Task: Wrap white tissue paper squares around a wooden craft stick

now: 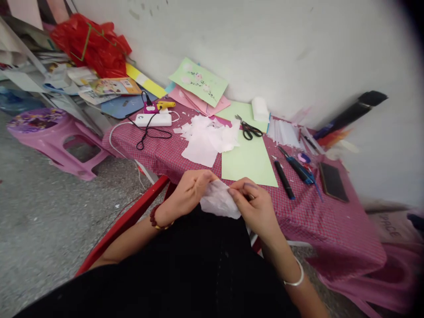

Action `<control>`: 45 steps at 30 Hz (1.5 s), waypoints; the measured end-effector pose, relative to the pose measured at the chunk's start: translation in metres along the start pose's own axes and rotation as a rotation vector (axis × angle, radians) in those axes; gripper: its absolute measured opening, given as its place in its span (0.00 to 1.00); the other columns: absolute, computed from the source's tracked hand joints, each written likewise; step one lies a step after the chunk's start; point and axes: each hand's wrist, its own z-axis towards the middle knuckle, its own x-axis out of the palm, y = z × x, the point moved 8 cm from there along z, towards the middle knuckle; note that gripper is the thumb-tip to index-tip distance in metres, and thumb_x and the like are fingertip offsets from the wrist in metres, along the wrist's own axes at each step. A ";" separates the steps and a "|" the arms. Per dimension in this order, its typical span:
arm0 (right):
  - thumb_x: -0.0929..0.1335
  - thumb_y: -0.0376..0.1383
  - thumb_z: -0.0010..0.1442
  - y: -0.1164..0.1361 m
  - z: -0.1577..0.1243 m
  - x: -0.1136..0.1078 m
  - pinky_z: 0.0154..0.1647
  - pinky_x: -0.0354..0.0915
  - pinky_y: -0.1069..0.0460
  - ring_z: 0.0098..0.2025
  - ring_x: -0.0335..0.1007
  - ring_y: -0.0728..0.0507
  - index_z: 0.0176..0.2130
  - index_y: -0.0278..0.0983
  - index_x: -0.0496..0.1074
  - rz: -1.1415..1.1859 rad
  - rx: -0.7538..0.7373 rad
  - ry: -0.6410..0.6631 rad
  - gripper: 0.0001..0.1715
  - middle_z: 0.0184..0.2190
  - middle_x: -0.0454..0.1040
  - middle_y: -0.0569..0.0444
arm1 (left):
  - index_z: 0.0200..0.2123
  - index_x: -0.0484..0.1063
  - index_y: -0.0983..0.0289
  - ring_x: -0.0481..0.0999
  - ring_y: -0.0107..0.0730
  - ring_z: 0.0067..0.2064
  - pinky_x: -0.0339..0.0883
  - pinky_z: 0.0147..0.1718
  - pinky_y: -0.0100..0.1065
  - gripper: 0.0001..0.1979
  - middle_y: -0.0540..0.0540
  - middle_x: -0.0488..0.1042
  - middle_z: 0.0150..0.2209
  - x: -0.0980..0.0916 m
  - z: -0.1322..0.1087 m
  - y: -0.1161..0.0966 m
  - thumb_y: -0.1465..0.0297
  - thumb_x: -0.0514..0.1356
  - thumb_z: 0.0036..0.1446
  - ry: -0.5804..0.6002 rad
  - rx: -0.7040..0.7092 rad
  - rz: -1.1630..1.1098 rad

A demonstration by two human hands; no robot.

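My left hand (pixel 187 192) and my right hand (pixel 253 205) meet over my lap at the near edge of a low table (pixel 308 212) covered in red checked cloth. Both pinch a small crumpled piece of white tissue paper (pixel 218 201) between their fingertips. A red bead bracelet is on my left wrist and a silver bangle on my right. Just beyond my hands lies a light green sheet (pixel 248 161). Left of that sheet sits a pile of white tissue paper pieces (pixel 207 137).
Black scissors (pixel 249 129), a black pen (pixel 284 179), blue pens (pixel 300 168), a dark phone (pixel 333 181), a white power strip (pixel 154 119) with cables and a yellow glue gun (pixel 165 105) lie on the table. A pink stool (pixel 56 139) stands left. The wall is behind.
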 end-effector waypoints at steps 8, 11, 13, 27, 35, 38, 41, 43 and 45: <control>0.67 0.32 0.58 -0.015 -0.001 0.002 0.24 0.56 0.54 0.24 0.61 0.51 0.26 0.37 0.69 0.017 0.048 0.018 0.09 0.24 0.68 0.57 | 0.29 0.73 0.68 0.69 0.25 0.30 0.62 0.30 0.25 0.09 0.51 0.72 0.27 0.013 0.004 0.023 0.67 0.62 0.54 0.001 -0.133 -0.276; 0.68 0.34 0.57 -0.024 0.002 -0.031 0.20 0.52 0.55 0.21 0.58 0.52 0.28 0.38 0.70 0.196 0.113 -0.110 0.06 0.24 0.65 0.58 | 0.33 0.75 0.67 0.69 0.24 0.30 0.62 0.29 0.25 0.09 0.51 0.74 0.29 0.011 0.004 0.024 0.66 0.59 0.58 -0.050 -0.117 -0.254; 0.64 0.38 0.63 -0.032 -0.003 -0.075 0.16 0.44 0.54 0.16 0.48 0.53 0.32 0.40 0.70 0.482 0.163 -0.392 0.08 0.21 0.59 0.60 | 0.35 0.75 0.66 0.70 0.24 0.30 0.63 0.30 0.25 0.10 0.52 0.76 0.31 0.010 0.005 0.021 0.67 0.56 0.60 -0.066 -0.085 -0.197; 0.60 0.48 0.65 0.002 -0.053 -0.007 0.23 0.59 0.52 0.23 0.61 0.50 0.34 0.37 0.73 0.811 0.108 0.384 0.21 0.25 0.64 0.55 | 0.27 0.74 0.67 0.68 0.22 0.27 0.59 0.26 0.23 0.07 0.49 0.73 0.25 0.009 0.002 0.015 0.71 0.59 0.54 -0.005 -0.173 -0.024; 0.66 0.32 0.61 0.000 -0.003 -0.025 0.36 0.73 0.50 0.34 0.73 0.48 0.39 0.40 0.72 0.736 -0.026 -0.063 0.05 0.39 0.71 0.52 | 0.24 0.71 0.68 0.58 0.18 0.21 0.51 0.20 0.22 0.04 0.45 0.63 0.19 0.020 -0.002 0.013 0.75 0.58 0.50 0.055 -0.205 -0.015; 0.61 0.33 0.65 0.008 -0.005 -0.032 0.28 0.71 0.50 0.30 0.71 0.47 0.38 0.40 0.71 0.649 -0.176 -0.291 0.09 0.34 0.71 0.52 | 0.23 0.71 0.67 0.61 0.18 0.22 0.53 0.22 0.22 0.04 0.45 0.65 0.20 0.016 -0.003 0.003 0.78 0.57 0.48 -0.023 -0.071 0.100; 0.59 0.33 0.66 0.011 -0.010 -0.039 0.21 0.67 0.52 0.29 0.67 0.46 0.36 0.40 0.71 0.631 -0.248 -0.410 0.13 0.29 0.68 0.52 | 0.25 0.72 0.67 0.65 0.19 0.25 0.57 0.26 0.22 0.05 0.46 0.70 0.23 0.014 -0.005 -0.005 0.79 0.58 0.48 -0.067 0.046 0.172; 0.58 0.34 0.66 0.011 -0.011 -0.041 0.20 0.66 0.53 0.31 0.67 0.45 0.36 0.41 0.70 0.622 -0.253 -0.424 0.13 0.29 0.67 0.53 | 0.26 0.72 0.67 0.68 0.19 0.27 0.59 0.28 0.22 0.05 0.47 0.72 0.25 0.015 -0.006 -0.006 0.79 0.58 0.50 -0.061 0.076 0.181; 0.58 0.35 0.66 0.010 -0.010 -0.040 0.21 0.67 0.52 0.29 0.67 0.46 0.36 0.41 0.70 0.620 -0.250 -0.404 0.13 0.30 0.68 0.53 | 0.29 0.74 0.66 0.70 0.20 0.28 0.60 0.29 0.23 0.06 0.48 0.74 0.26 0.017 -0.007 -0.006 0.78 0.57 0.52 -0.045 0.084 0.181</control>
